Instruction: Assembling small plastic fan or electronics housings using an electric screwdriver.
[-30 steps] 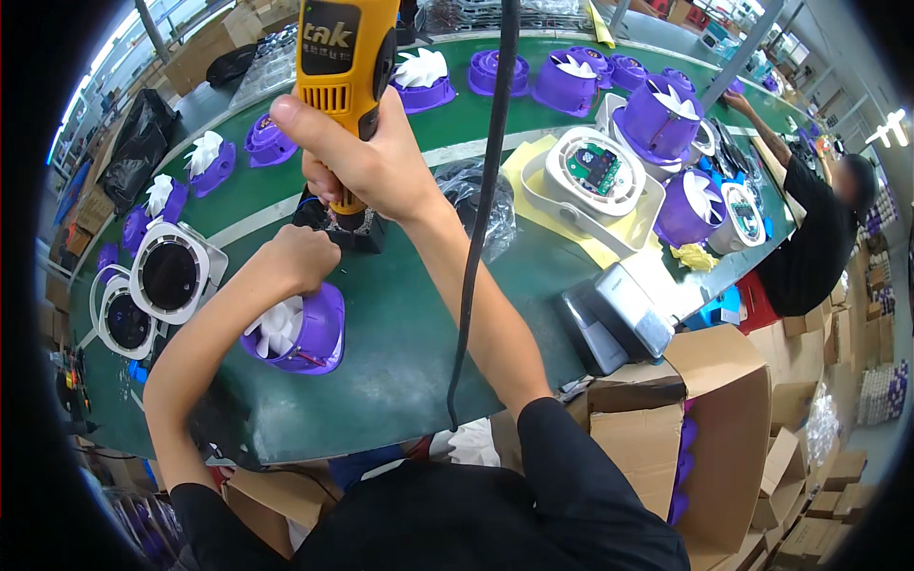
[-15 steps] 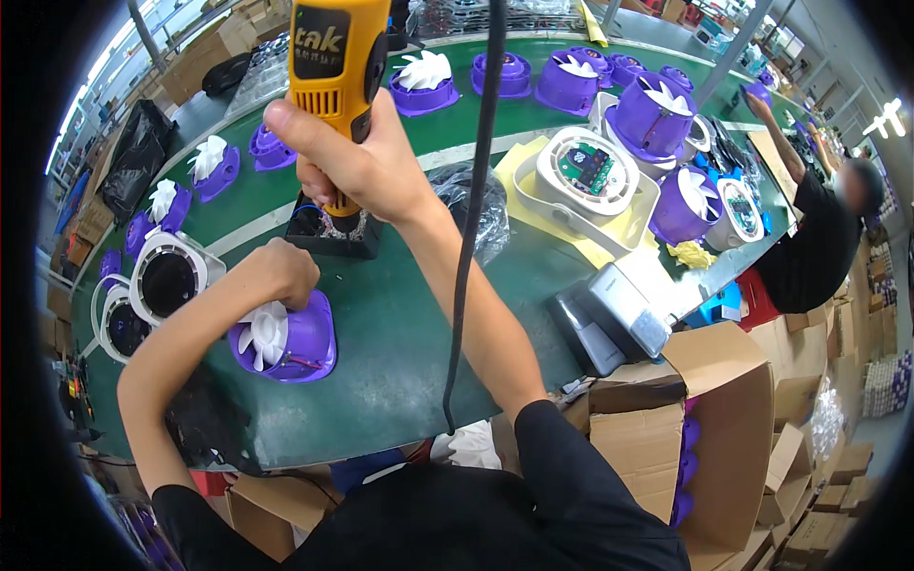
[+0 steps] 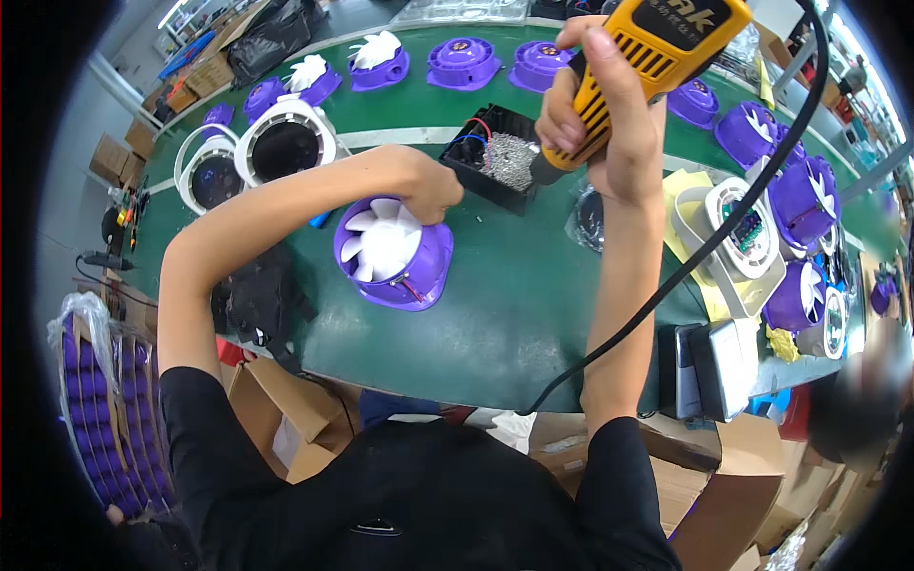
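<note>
My right hand (image 3: 614,124) grips a yellow and black electric screwdriver (image 3: 657,57). Its dark tip points down at the small silver screws (image 3: 512,160) heaped in a black box (image 3: 481,184), which also has red and blue wires in it. The curled fingers of my left hand (image 3: 430,188) are at the far right edge of a purple fan housing (image 3: 419,276), and their tips are partly hidden. Inside that housing sits a white fan blade (image 3: 383,243), facing up toward me.
White-framed round units (image 3: 281,147) stand to the left. Several purple housings (image 3: 462,65) line the far side of the green table. At right, a white unit with a circuit board (image 3: 747,228) lies on yellow sheets. The screwdriver's black cable (image 3: 685,262) hangs across my right forearm.
My view has swung left, so the table sits further right in it. The screwdriver has tilted, its tip now at the screws. My left hand stays at the purple housing.
</note>
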A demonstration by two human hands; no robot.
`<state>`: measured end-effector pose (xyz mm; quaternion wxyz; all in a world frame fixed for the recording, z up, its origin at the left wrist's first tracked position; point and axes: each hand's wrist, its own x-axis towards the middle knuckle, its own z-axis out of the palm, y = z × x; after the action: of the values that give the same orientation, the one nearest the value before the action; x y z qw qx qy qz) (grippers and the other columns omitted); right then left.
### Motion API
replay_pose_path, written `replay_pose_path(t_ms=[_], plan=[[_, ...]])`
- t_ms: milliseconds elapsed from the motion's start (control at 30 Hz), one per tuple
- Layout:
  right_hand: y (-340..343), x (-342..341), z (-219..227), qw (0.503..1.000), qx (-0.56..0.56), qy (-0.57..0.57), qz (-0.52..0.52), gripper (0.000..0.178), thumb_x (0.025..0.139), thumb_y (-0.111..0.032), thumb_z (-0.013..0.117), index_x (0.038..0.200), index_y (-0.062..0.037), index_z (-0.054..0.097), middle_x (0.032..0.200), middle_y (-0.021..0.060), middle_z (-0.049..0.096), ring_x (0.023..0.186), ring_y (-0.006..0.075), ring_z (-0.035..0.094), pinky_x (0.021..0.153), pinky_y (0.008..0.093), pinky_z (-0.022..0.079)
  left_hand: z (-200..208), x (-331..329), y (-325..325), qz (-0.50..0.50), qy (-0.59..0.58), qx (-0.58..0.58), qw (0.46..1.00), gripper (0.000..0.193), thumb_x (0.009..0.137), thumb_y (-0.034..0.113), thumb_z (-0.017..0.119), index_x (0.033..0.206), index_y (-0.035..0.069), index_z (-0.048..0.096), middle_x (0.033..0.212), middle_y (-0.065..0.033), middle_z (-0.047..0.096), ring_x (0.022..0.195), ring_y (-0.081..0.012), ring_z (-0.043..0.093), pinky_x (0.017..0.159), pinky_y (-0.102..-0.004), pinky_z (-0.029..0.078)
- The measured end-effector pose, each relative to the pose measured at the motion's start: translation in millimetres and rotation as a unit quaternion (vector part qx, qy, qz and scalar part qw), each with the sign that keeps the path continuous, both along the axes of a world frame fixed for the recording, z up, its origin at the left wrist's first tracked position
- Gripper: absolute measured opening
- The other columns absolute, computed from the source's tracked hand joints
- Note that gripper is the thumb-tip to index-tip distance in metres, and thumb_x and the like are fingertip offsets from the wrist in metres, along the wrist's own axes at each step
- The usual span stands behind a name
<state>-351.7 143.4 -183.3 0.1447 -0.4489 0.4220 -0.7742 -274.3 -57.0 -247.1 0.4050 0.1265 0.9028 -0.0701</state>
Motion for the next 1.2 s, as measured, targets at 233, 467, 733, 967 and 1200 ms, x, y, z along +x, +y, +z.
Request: replay_pose_path(t_ms=[233,467,733,967,1200], plan=[[-4.8,1.8,-4.7,0.996,-0.039,-0.06,0.061,0.027,0.094,-0.03,0.074,0.093,-0.0043,0.063,0.052,0.0009,0.051,0.042,0.0099,0.049,0.044,0.0268,0.04,37.2,66.2,36.7,0.111,0.244,-0.049,0.962,0.075,0.083,0.06,0.07,0.127,-0.001,0.062,0.098,-0.0228,0.068,0.09,-0.042,0.069,0.078,-0.0495,0.056],[-22.9,22.4,1.2,0.997,0.055,-0.041,0.045,0.027,0.095,-0.027,0.074,0.091,-0.0052,0.058,0.054,-0.0012,0.052,0.042,0.0085,0.049,0.041,0.0248,0.039,13.1,118.0,27.0,0.113,0.377,0.091,0.915,0.092,0.071,0.05,0.083,0.143,0.005,0.049,0.134,-0.0242,0.054,0.122,-0.0424,0.055,0.102,-0.0498,0.049],[-35.1,25.3,-18.7,0.996,0.041,-0.074,0.027,0.027,0.095,-0.025,0.073,0.095,-0.0046,0.056,0.054,-0.0002,0.051,0.042,0.0083,0.048,0.041,0.0251,0.038,2.0,76.5,16.5,0.161,0.349,0.149,0.911,0.103,0.061,0.044,0.085,0.149,0.009,0.043,0.138,-0.0188,0.051,0.123,-0.0414,0.054,0.097,-0.0501,0.053],[-40.6,21.8,-29.6,0.997,0.075,-0.02,0.011,0.028,0.097,-0.033,0.069,0.094,-0.0058,0.063,0.056,-0.0008,0.05,0.045,0.0092,0.047,0.045,0.0273,0.039,2.6,68.7,22.2,0.238,0.365,0.099,0.895,0.092,0.061,0.045,0.081,0.139,0.006,0.05,0.119,-0.0204,0.057,0.108,-0.0426,0.06,0.089,-0.0493,0.055],[-45.4,34.1,-20.5,0.984,0.096,-0.153,-0.013,0.03,0.103,-0.034,0.061,0.094,-0.0068,0.051,0.047,0.0023,0.045,0.035,0.0116,0.039,0.036,0.0263,0.034,-4.4,67.0,20.5,0.214,0.4,0.099,0.886,0.082,0.063,0.044,0.079,0.131,0.006,0.054,0.117,-0.0204,0.057,0.103,-0.0414,0.062,0.086,-0.0484,0.056]])
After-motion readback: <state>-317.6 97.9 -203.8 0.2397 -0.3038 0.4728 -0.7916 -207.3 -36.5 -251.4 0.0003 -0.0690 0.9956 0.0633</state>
